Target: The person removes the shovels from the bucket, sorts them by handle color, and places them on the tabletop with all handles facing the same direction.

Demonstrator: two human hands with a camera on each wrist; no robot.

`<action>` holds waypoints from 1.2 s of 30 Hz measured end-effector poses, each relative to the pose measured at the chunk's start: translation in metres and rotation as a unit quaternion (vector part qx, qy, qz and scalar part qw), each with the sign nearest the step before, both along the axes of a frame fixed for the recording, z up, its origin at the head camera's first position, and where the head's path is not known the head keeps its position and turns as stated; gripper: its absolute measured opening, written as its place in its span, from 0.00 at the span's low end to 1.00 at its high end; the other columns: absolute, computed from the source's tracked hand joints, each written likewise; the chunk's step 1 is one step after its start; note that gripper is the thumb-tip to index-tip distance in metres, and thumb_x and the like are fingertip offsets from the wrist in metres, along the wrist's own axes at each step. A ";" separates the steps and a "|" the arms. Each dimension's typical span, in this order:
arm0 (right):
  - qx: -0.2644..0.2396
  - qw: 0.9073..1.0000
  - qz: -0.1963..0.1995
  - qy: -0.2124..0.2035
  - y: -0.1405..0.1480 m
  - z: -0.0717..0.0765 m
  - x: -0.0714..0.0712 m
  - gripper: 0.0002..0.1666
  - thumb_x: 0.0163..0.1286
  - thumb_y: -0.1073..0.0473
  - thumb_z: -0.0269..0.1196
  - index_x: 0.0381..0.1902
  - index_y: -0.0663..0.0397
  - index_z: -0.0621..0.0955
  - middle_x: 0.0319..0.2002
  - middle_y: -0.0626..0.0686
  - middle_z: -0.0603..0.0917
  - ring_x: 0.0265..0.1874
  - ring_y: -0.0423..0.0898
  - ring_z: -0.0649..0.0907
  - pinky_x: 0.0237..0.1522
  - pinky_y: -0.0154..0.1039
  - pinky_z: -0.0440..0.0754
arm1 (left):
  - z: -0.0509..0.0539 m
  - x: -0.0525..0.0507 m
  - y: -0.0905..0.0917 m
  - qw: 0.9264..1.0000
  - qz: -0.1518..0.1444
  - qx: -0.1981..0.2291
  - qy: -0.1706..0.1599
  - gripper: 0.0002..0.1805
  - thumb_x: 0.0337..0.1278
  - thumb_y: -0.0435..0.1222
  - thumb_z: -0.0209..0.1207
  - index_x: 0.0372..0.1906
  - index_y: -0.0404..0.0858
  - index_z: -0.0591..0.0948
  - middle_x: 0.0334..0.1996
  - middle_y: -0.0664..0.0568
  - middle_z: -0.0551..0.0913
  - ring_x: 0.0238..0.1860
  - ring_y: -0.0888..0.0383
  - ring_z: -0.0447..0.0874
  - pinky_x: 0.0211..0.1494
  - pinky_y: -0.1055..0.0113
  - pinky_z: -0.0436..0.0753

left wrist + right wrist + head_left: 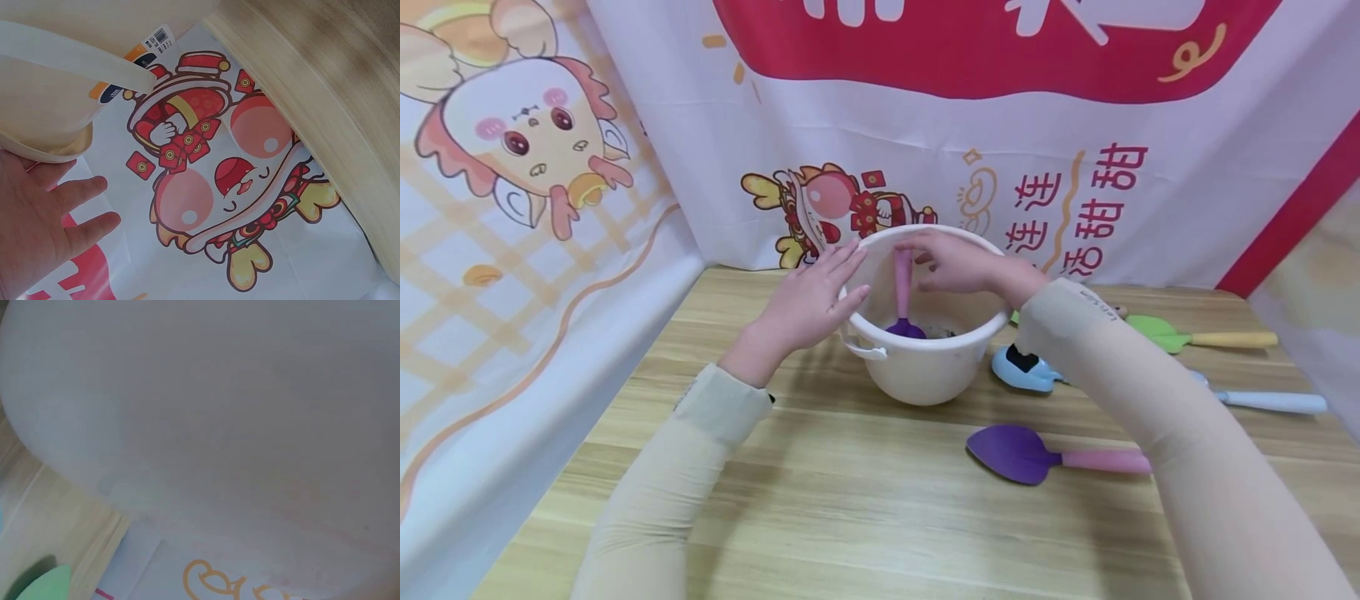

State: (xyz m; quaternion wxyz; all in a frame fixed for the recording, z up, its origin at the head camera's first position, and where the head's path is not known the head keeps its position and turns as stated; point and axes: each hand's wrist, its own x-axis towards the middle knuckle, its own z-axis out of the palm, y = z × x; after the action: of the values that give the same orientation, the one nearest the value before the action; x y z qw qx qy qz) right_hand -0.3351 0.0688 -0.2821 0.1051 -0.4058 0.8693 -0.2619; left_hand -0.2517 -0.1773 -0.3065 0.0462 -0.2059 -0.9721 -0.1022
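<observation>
A white bucket stands upright on the wooden table in the head view. Inside it a trowel with a pink handle and purple blade stands nearly vertical, blade down. My right hand reaches over the rim, its fingers at the top of that handle. Against the bucket's left rim rests my left hand, fingers extended. The left wrist view shows this hand with spread fingers beside the bucket's rim. In the right wrist view, the bucket's pale wall hides the right hand.
A second purple trowel with a pink handle lies at the front right. Behind it are a light blue tool, a blue-handled tool and a green tool. Printed cloth hangs behind the table.
</observation>
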 end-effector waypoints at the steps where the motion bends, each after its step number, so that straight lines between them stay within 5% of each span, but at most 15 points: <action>1: -0.001 1.000 -0.007 -0.006 0.000 0.000 0.000 0.38 0.68 0.72 0.64 0.75 0.64 0.68 0.75 0.62 0.66 0.71 0.60 0.71 0.66 0.56 0.75 | 0.000 0.000 0.000 1.000 -0.001 0.002 0.000 0.38 0.79 0.59 0.38 0.84 0.47 0.50 0.83 0.55 0.42 0.82 0.46 0.40 0.76 0.35 0.52; 9: -0.007 0.998 -0.057 -0.014 0.001 0.002 0.000 0.34 0.71 0.68 0.64 0.74 0.63 0.71 0.67 0.65 0.70 0.65 0.60 0.76 0.61 0.49 0.81 | -0.001 0.000 0.000 1.000 -0.002 0.005 0.003 0.37 0.79 0.58 0.39 0.84 0.47 0.50 0.83 0.55 0.43 0.82 0.46 0.41 0.76 0.34 0.53; 18: -0.088 0.990 -0.112 -0.017 0.006 0.005 0.001 0.21 0.71 0.68 0.67 0.61 0.61 0.83 0.61 0.61 0.79 0.60 0.56 0.79 0.58 0.46 0.83 | -0.001 -0.002 -0.001 1.000 -0.002 0.004 0.005 0.37 0.79 0.57 0.40 0.83 0.47 0.51 0.83 0.55 0.43 0.82 0.47 0.41 0.76 0.34 0.52; 29: -0.139 0.983 -0.098 -0.067 0.014 0.007 0.011 0.20 0.68 0.70 0.68 0.58 0.61 0.84 0.55 0.59 0.86 0.54 0.54 0.84 0.57 0.48 0.83 | -0.001 -0.002 -0.002 1.000 -0.002 -0.002 0.004 0.39 0.78 0.61 0.36 0.84 0.47 0.51 0.83 0.55 0.43 0.82 0.47 0.41 0.75 0.33 0.53; 36: -0.145 0.982 -0.077 -0.092 0.014 0.010 0.018 0.22 0.66 0.70 0.70 0.59 0.60 0.83 0.58 0.56 0.84 0.59 0.54 0.81 0.60 0.51 0.81 | -0.001 -0.002 -0.002 1.000 -0.001 -0.001 0.001 0.39 0.78 0.62 0.35 0.84 0.48 0.51 0.83 0.56 0.43 0.82 0.48 0.41 0.75 0.33 0.53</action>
State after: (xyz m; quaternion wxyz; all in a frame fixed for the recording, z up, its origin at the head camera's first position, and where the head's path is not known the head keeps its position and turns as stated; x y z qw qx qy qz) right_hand -0.3176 0.0823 -0.2719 0.1038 -0.3224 0.8377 -0.4284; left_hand -0.2535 -0.1790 -0.3071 0.0470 -0.2074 -0.9719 -0.1006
